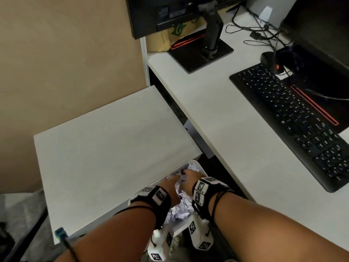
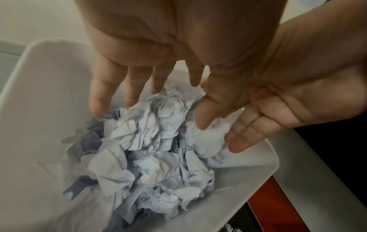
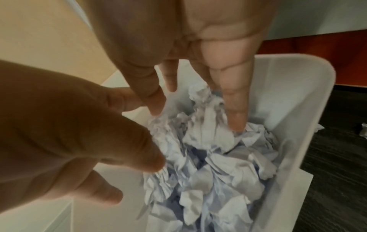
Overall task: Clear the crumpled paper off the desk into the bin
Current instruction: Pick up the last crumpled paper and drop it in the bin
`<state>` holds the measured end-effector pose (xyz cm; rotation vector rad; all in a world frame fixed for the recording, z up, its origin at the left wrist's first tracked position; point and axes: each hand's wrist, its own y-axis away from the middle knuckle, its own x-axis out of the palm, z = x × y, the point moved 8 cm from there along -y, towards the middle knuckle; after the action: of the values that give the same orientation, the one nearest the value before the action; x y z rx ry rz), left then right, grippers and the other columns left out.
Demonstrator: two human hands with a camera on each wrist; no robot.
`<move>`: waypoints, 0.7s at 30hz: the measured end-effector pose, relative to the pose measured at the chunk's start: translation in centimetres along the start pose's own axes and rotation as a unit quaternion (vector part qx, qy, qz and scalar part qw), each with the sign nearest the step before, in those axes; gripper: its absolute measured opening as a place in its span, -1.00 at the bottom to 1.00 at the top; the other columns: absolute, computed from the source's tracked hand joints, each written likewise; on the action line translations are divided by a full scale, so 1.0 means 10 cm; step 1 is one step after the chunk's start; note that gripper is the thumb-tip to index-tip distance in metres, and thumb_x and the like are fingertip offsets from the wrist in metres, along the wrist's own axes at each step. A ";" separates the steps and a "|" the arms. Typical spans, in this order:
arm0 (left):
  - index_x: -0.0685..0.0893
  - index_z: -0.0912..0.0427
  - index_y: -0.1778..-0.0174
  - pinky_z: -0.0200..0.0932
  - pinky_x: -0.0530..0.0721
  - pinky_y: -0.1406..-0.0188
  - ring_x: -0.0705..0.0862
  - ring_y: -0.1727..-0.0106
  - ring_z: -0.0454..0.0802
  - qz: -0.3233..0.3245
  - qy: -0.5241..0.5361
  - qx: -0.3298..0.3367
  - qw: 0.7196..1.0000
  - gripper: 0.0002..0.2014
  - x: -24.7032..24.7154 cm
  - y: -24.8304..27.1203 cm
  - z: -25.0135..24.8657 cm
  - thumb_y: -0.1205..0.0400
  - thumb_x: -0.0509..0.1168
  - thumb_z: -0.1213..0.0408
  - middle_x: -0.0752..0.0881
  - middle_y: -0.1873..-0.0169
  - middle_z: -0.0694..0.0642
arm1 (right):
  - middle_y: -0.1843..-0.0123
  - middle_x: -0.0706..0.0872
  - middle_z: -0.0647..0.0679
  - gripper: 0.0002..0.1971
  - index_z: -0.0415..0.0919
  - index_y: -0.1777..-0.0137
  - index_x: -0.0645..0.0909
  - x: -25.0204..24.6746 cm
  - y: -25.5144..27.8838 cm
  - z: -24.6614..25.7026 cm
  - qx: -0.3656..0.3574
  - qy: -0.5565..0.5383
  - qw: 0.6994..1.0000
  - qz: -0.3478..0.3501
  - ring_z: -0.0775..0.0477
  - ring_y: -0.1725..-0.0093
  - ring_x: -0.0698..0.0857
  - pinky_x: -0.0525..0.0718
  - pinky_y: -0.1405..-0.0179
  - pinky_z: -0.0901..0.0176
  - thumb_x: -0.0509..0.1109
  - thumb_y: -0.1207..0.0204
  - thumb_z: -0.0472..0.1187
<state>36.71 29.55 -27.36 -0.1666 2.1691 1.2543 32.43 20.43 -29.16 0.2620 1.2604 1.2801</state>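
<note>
Two hands, left hand (image 1: 172,188) and right hand (image 1: 190,176), are spread, grip released, over crumpled paper (image 2: 158,141) in the bin (image 2: 39,109). Paper should be pressed down evenly, away from the 3 o'clock rim.

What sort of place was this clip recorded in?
Most likely an office or home computer desk. A white desk carries a black keyboard, a monitor on a stand and loose cables; a white bin of crumpled paper sits beside it.

2 hands (image 1: 186,177), 1 bin (image 2: 49,109), 2 monitors (image 1: 170,14), 1 kbd (image 1: 294,118)
</note>
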 end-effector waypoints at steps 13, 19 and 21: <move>0.59 0.10 -0.33 -0.26 0.51 -0.22 0.59 -0.32 0.05 -0.095 0.054 0.036 0.993 -0.61 -0.72 0.40 -0.26 -0.62 0.11 0.43 0.61 -0.32 0.10 | -0.35 0.62 -0.26 -0.76 -0.42 -0.11 0.61 -0.64 0.57 0.27 -0.015 0.139 0.990 -0.031 -0.23 -0.34 0.60 0.55 -0.23 0.05 0.25 -0.63 -0.24; 0.68 0.11 -0.17 -0.37 0.44 -0.03 0.63 -0.19 0.03 -0.197 0.066 0.150 0.967 -0.59 -1.34 0.64 -1.18 -0.57 0.07 0.54 0.65 -0.21 0.06 | -0.33 0.64 -0.20 -0.69 -0.30 -0.31 0.60 -1.50 1.21 0.32 -0.040 0.077 0.989 -0.123 -0.20 -0.31 0.62 0.57 -0.33 0.05 0.15 -0.66 -0.29; 0.66 0.08 -0.16 -0.37 0.47 0.01 0.64 -0.08 0.03 -0.221 0.068 0.191 0.954 -0.60 -1.46 0.68 -1.60 -0.56 0.08 0.54 0.66 -0.19 0.05 | -0.29 0.66 -0.17 -0.68 -0.28 -0.27 0.64 -1.82 1.46 0.16 -0.037 0.041 0.983 -0.177 -0.20 -0.29 0.63 0.57 -0.33 0.05 0.12 -0.66 -0.27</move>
<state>38.47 17.39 -8.31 -0.5545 2.2750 0.5756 29.50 11.64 -7.65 -0.0679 1.2614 1.0355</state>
